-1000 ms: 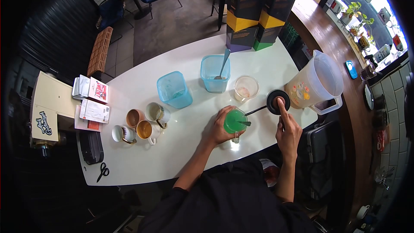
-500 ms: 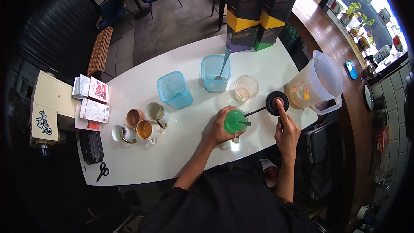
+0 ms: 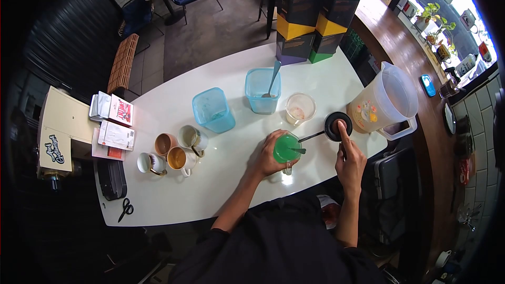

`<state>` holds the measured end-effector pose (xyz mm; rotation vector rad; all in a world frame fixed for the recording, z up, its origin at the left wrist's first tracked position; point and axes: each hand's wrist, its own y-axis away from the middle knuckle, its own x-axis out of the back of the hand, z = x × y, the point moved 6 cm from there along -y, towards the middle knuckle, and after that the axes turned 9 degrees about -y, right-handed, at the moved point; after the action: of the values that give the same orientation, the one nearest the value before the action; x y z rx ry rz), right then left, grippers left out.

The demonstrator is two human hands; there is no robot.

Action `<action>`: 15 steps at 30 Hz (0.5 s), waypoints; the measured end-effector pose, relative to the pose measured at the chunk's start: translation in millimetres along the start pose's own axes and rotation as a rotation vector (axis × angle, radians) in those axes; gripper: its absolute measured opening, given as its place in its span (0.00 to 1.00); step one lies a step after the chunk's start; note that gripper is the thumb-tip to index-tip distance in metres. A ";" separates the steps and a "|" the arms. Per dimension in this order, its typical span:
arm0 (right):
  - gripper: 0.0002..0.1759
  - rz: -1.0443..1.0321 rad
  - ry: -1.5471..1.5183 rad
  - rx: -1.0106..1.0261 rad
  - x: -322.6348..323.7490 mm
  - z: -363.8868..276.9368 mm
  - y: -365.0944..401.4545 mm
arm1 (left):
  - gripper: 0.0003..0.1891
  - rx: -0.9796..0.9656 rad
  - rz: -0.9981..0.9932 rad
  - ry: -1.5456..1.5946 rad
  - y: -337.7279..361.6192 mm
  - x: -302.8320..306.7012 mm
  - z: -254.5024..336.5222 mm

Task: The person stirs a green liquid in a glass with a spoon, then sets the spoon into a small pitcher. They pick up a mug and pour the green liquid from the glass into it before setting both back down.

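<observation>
My left hand [image 3: 269,156] is wrapped round a clear glass mug of green liquid [image 3: 284,148], in which a spoon stands. A second dark handle or rod reaches from the mug's rim to a round black object [image 3: 337,126] on its right. The index finger of my right hand [image 3: 350,158] rests on that black object, the other fingers curled; whether they hold anything is hidden. Behind the mug stands a clear cup [image 3: 301,108] with some residue. Two blue containers [image 3: 213,110] [image 3: 263,90] are farther back, the right one with a spoon in it.
On the white table [image 3: 231,163] are several mugs [image 3: 181,159] at the left, scissors [image 3: 125,209], a black case [image 3: 111,179] and packets [image 3: 117,134]. A large pitcher [image 3: 381,102] stands right, stacked boxes [image 3: 300,16] at the back.
</observation>
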<state>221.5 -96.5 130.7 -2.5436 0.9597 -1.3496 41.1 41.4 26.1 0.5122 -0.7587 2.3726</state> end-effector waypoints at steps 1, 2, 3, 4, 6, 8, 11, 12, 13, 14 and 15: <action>0.48 0.006 0.000 0.010 0.1 0.0 0.3 | 0.41 0.006 -0.001 0.008 0.2 -0.5 -0.7; 0.48 0.013 -0.001 0.019 0.3 -0.4 0.3 | 0.40 0.013 -0.002 0.016 0.3 -0.8 -1.2; 0.48 0.015 -0.001 0.020 0.7 -0.7 0.3 | 0.40 0.011 -0.002 0.015 0.3 -0.3 -0.5; 0.49 0.008 0.011 0.013 0.9 -0.8 0.6 | 0.40 0.013 -0.003 0.011 0.5 0.3 0.2; 0.49 0.004 0.022 0.006 1.1 -0.5 1.1 | 0.40 0.013 -0.004 0.007 0.1 0.4 0.5; 0.50 0.005 0.036 0.006 1.1 -0.1 1.5 | 0.41 -0.006 0.001 -0.015 0.2 -0.2 0.3; 0.48 0.079 0.020 0.092 3.2 -4.6 -0.1 | 0.41 -0.013 0.006 -0.033 1.0 -0.9 -2.0; 0.48 0.079 0.019 0.093 3.0 -4.6 -0.2 | 0.41 -0.014 0.007 -0.033 1.5 -1.5 -2.8; 0.48 0.081 0.010 0.092 3.2 -4.6 -0.2 | 0.42 -0.008 0.008 -0.034 2.0 -2.1 -3.8; 0.48 0.082 0.001 0.091 3.5 -4.4 0.0 | 0.42 -0.002 0.009 -0.034 2.4 -2.9 -4.9; 0.48 0.084 0.001 0.091 3.6 -4.1 0.4 | 0.42 -0.003 0.008 -0.035 2.4 -3.0 -5.2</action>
<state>219.6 -98.1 135.6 -2.4084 0.9703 -1.3399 40.9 41.8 19.7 0.5509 -0.7815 2.3753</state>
